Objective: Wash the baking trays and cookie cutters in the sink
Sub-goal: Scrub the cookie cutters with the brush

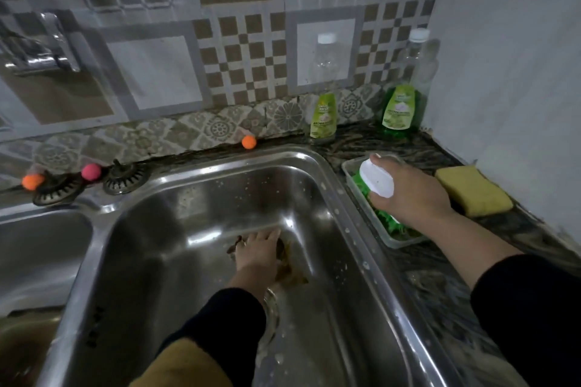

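Two hands at work, well apart. Nearest, left hand (pixel 259 250) pressed down on the floor of the steel sink (pixel 355 229), fingers spread over brownish residue and a small dark piece, too blurred to name; closed on it or merely resting, cannot tell. No baking tray or cookie cutter clearly in sight. Farther right, right hand (pixel 412 195) wrapped around the white handle of a green-bristled scrub brush (pixel 377 181), sitting in a clear plastic tray (pixel 405 242) on the counter. Beyond, a yellow sponge (pixel 473 190) and two green soap bottles (pixel 323 118).

Likely trouble: wet grip slipping on the smooth handle, brush snagging the tray rim and dragging it into the basin, loosened residue washing toward the drain and clogging it.
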